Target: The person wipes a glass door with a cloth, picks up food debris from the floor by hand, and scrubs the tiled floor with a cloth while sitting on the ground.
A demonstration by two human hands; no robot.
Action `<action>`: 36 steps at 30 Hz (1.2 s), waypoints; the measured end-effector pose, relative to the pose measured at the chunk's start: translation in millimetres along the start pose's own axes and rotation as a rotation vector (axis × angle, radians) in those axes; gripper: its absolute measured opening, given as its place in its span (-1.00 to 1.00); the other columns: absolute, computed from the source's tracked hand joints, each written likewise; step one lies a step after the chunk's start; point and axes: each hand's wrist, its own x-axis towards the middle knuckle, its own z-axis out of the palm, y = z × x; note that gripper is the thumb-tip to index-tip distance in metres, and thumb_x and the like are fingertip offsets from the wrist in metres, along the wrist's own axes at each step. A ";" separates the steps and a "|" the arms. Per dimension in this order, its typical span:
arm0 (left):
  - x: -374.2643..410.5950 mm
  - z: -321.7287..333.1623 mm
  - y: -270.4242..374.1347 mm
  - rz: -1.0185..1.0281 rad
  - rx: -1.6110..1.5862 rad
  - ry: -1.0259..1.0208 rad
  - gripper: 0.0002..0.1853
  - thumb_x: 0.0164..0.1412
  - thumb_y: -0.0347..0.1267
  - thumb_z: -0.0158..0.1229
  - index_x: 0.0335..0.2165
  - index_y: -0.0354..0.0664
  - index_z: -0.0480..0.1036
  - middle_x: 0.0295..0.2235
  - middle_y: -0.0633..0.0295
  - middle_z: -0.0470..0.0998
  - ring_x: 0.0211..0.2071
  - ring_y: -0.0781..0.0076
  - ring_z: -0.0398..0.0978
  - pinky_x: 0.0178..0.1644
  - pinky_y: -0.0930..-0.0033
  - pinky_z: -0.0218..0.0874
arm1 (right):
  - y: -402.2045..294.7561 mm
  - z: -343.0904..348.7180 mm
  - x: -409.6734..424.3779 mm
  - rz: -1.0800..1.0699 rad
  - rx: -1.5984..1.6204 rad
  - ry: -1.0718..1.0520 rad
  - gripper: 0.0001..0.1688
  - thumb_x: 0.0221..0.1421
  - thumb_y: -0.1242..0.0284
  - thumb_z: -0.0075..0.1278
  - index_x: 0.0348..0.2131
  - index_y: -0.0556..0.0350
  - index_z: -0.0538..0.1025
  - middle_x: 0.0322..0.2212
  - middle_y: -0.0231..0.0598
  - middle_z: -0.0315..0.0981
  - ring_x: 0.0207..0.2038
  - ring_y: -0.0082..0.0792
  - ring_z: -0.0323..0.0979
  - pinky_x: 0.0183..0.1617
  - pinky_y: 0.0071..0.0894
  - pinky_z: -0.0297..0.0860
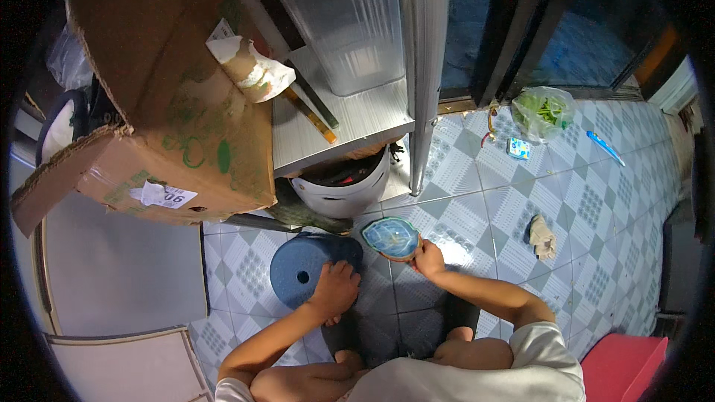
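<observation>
In my right hand is a leaf-shaped dish with a glossy blue-green face and a brownish rim, gripped at its right end above the tiled floor. My left hand rests at the right side of a round blue plastic stool with a hole in its top. Its fingers are bent over the stool's edge; whether they hold anything small cannot be told.
A cardboard box and metal shelf stand at upper left, a white helmet beneath. On the floor lie a bag of greens, a small packet, a blue-handled tool and a beige cloth. A red object stands lower right.
</observation>
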 end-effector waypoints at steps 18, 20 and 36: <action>13.7 3.5 0.8 -0.028 -0.043 0.094 -0.74 -0.04 -0.29 0.18 -0.31 -0.11 0.51 -0.17 0.16 0.43 -0.02 0.14 0.26 0.10 -0.08 -0.05 | -20.3 -66.3 17.8 -0.050 -0.248 -0.405 -0.45 0.19 0.04 -0.17 -0.15 0.16 0.43 -0.54 -0.07 0.49 -0.58 -0.27 0.46 -0.45 -0.29 0.39; 29.7 3.7 0.7 0.004 -0.126 0.163 -0.77 -0.06 -0.32 0.20 -0.35 -0.14 0.50 -0.18 0.13 0.42 -0.02 0.11 0.26 0.11 -0.07 -0.05 | 7.5 -105.8 47.1 -0.210 -0.486 -0.227 -0.40 0.16 -0.05 -0.21 -0.27 0.14 0.47 -0.52 -0.02 0.49 -0.46 -0.08 0.48 -0.33 -0.16 0.40; 40.0 23.2 -33.8 0.138 -0.302 0.245 -0.85 -0.18 -0.39 0.04 -0.52 -0.17 0.47 -0.33 0.16 0.47 -0.15 0.12 0.36 0.10 -0.11 -0.05 | 11.2 -326.3 217.2 -0.206 -1.053 0.701 -0.44 0.04 0.46 -0.14 0.08 -0.14 0.27 -0.06 -0.19 0.26 0.03 -0.11 0.22 0.02 -0.08 0.22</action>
